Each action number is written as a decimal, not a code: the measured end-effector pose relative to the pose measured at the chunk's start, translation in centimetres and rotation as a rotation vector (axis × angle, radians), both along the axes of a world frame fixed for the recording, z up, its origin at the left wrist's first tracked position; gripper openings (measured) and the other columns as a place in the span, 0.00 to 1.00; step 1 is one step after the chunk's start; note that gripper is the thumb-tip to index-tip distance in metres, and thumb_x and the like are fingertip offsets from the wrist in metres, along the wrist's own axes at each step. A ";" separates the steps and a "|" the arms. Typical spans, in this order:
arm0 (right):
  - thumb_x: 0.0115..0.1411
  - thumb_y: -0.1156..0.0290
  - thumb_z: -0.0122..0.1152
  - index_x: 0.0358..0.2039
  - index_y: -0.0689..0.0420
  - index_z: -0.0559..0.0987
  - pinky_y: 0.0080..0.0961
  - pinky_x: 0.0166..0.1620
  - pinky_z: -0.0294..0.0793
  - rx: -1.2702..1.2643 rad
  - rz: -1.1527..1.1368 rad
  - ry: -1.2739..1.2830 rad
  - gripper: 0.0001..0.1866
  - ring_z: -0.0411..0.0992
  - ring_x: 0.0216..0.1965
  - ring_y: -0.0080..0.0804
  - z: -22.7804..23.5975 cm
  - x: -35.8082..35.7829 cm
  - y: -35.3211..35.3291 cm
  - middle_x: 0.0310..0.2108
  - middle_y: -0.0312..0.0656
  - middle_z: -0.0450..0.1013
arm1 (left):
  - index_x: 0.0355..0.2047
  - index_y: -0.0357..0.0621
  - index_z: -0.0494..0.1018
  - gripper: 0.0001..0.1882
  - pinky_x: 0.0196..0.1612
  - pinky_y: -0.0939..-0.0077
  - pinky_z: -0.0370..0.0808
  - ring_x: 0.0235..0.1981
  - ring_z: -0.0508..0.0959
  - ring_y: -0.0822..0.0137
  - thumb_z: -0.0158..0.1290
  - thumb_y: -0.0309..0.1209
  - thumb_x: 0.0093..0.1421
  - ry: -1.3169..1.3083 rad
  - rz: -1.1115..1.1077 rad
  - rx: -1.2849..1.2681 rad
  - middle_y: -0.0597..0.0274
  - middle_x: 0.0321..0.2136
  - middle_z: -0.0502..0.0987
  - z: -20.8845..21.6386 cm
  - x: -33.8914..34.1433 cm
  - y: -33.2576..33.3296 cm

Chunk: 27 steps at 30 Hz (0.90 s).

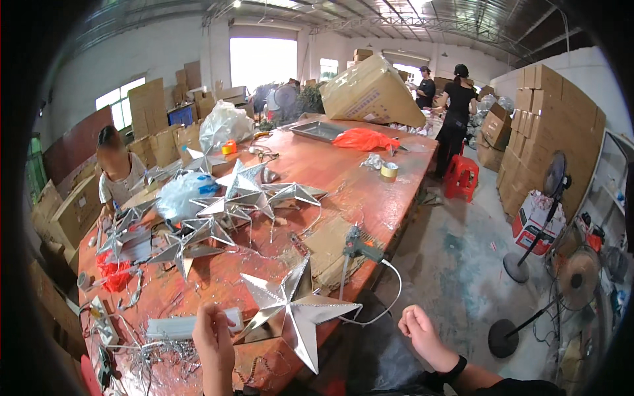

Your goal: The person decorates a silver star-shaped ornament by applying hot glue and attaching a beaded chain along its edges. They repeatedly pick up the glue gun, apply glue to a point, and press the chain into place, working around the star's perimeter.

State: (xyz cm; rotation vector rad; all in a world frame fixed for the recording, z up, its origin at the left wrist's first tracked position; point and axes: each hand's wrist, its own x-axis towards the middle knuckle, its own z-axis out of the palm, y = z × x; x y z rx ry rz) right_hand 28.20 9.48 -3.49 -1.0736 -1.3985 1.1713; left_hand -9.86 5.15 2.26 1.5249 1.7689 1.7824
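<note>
A large silver five-pointed star (pixel 290 311) stands at the near edge of the red table, tilted toward me, with a beaded trim along some ridges. My left hand (pixel 214 338) is closed just left of the star, beside a bundle of white glue sticks (pixel 170 327); whatever its fingers hold is hidden. Off the table's right edge, my right hand (pixel 422 333) is raised with fingers curled into a pinch; anything in it is too small to make out. A green glue gun (pixel 363 247) with a white cord sits on flat cardboard (pixel 330 244) behind the star.
Several more silver stars (pixel 241 185) and a clear plastic bag (pixel 185 197) cover the table's left half. Tangled bead chains (pixel 155 363) lie near left. A large carton (pixel 372 92) rests at the far end. Fans (pixel 578 280) stand right. A person (pixel 119 165) sits left; others work beyond.
</note>
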 end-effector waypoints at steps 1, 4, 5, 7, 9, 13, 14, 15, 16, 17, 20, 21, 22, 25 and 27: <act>0.72 0.65 0.40 0.34 0.57 0.67 0.16 0.27 0.59 0.026 0.004 -0.034 0.12 0.58 0.24 0.16 0.0 -0.2 0.0 0.21 0.31 0.62 | 0.34 0.37 0.66 0.03 0.23 0.81 0.66 0.19 0.70 0.76 0.44 0.22 0.65 0.012 -0.011 0.005 0.63 0.18 0.69 0.3 0.3 -0.2; 0.70 0.70 0.44 0.33 0.59 0.68 0.17 0.28 0.60 0.029 0.023 -0.071 0.09 0.59 0.24 0.16 1.2 -0.9 -0.2 0.22 0.32 0.63 | 0.30 0.37 0.66 0.06 0.21 0.81 0.65 0.18 0.69 0.75 0.42 0.23 0.66 0.028 -0.025 0.042 0.63 0.17 0.68 0.0 0.3 -0.7; 0.70 0.70 0.45 0.33 0.58 0.68 0.17 0.28 0.60 0.043 0.037 -0.095 0.08 0.59 0.24 0.16 1.3 -0.7 -0.2 0.23 0.32 0.63 | 0.30 0.37 0.66 0.07 0.21 0.82 0.64 0.18 0.69 0.75 0.42 0.24 0.67 0.002 -0.049 0.046 0.63 0.17 0.67 -0.4 0.3 -0.5; 0.68 0.74 0.47 0.33 0.59 0.68 0.16 0.33 0.65 0.064 0.081 -0.080 0.05 0.64 0.28 0.18 1.0 -0.2 0.2 0.25 0.33 0.66 | 0.30 0.37 0.65 0.06 0.24 0.82 0.69 0.20 0.71 0.76 0.42 0.22 0.66 0.022 -0.059 -0.053 0.64 0.19 0.69 -0.1 0.8 -0.2; 0.67 0.76 0.47 0.34 0.60 0.68 0.16 0.36 0.67 0.114 0.110 -0.097 0.03 0.66 0.30 0.18 0.3 -0.5 0.8 0.27 0.34 0.67 | 0.31 0.36 0.66 0.04 0.26 0.82 0.71 0.22 0.74 0.75 0.45 0.21 0.64 -0.013 -0.060 -0.135 0.63 0.21 0.70 -1.1 0.4 0.5; 0.66 0.77 0.50 0.38 0.61 0.68 0.17 0.40 0.69 0.150 0.224 -0.080 0.02 0.71 0.35 0.19 -0.5 -2.3 1.9 0.31 0.36 0.72 | 0.32 0.35 0.69 0.03 0.32 0.80 0.75 0.27 0.77 0.73 0.50 0.16 0.59 -0.062 -0.031 -0.094 0.63 0.26 0.72 -2.0 -0.8 0.7; 0.66 0.77 0.50 0.40 0.62 0.68 0.17 0.40 0.70 0.147 0.230 -0.062 0.04 0.71 0.35 0.19 0.1 -2.7 1.7 0.31 0.37 0.73 | 0.32 0.34 0.69 0.03 0.33 0.80 0.75 0.28 0.77 0.73 0.51 0.16 0.58 -0.079 -0.036 -0.096 0.63 0.26 0.72 -1.9 -0.9 0.7; 0.66 0.76 0.50 0.40 0.62 0.69 0.17 0.39 0.70 0.151 0.221 -0.073 0.04 0.71 0.35 0.19 0.5 -3.0 1.5 0.31 0.37 0.73 | 0.32 0.34 0.70 0.04 0.34 0.80 0.75 0.28 0.77 0.72 0.52 0.15 0.57 -0.095 -0.040 -0.099 0.63 0.27 0.73 -1.7 -0.9 0.5; 0.66 0.76 0.50 0.41 0.63 0.69 0.18 0.39 0.70 0.154 0.214 -0.084 0.05 0.71 0.35 0.19 0.7 -3.2 1.3 0.31 0.37 0.73 | 0.31 0.33 0.70 0.03 0.36 0.79 0.76 0.30 0.77 0.72 0.52 0.15 0.57 -0.078 -0.020 -0.115 0.63 0.28 0.73 -1.4 -0.6 0.2; 0.67 0.76 0.50 0.41 0.63 0.69 0.18 0.39 0.71 0.156 0.202 -0.098 0.05 0.71 0.35 0.19 0.6 -3.2 1.1 0.31 0.38 0.73 | 0.30 0.33 0.70 0.03 0.36 0.79 0.76 0.30 0.77 0.72 0.52 0.15 0.57 -0.061 -0.021 -0.104 0.63 0.28 0.72 -1.2 -0.1 0.1; 0.66 0.76 0.50 0.40 0.64 0.71 0.18 0.37 0.71 0.151 0.211 -0.073 0.05 0.72 0.34 0.20 -0.4 -3.0 0.9 0.31 0.38 0.73 | 0.30 0.33 0.70 0.04 0.36 0.79 0.76 0.31 0.76 0.72 0.51 0.14 0.57 -0.011 -0.029 -0.066 0.63 0.29 0.72 -0.8 0.8 0.1; 0.66 0.77 0.50 0.40 0.64 0.71 0.19 0.37 0.71 0.145 0.218 -0.064 0.05 0.72 0.34 0.20 -0.8 -3.0 0.8 0.31 0.38 0.73 | 0.30 0.34 0.70 0.04 0.36 0.80 0.76 0.31 0.76 0.72 0.51 0.14 0.57 0.002 -0.039 -0.050 0.62 0.29 0.72 -0.7 0.9 0.0; 0.66 0.77 0.50 0.40 0.64 0.72 0.19 0.37 0.71 0.173 0.227 -0.080 0.05 0.72 0.33 0.21 -1.0 -3.0 0.6 0.31 0.38 0.73 | 0.30 0.34 0.70 0.04 0.36 0.80 0.76 0.32 0.76 0.72 0.50 0.14 0.57 0.015 -0.049 -0.034 0.62 0.30 0.71 -0.6 1.0 0.0; 0.65 0.77 0.51 0.39 0.63 0.73 0.19 0.36 0.72 0.240 0.223 -0.139 0.04 0.73 0.32 0.22 -1.4 -2.7 0.1 0.30 0.39 0.73 | 0.29 0.34 0.69 0.05 0.36 0.80 0.76 0.32 0.75 0.73 0.49 0.13 0.56 -0.026 -0.122 -0.064 0.62 0.30 0.70 -0.5 1.6 0.4; 0.64 0.77 0.53 0.39 0.62 0.74 0.20 0.35 0.72 0.280 0.217 -0.137 0.04 0.74 0.32 0.24 -1.3 -3.1 0.1 0.30 0.40 0.73 | 0.29 0.34 0.69 0.05 0.35 0.80 0.76 0.32 0.74 0.73 0.50 0.13 0.56 -0.003 -0.130 -0.054 0.62 0.29 0.70 -0.7 1.2 0.4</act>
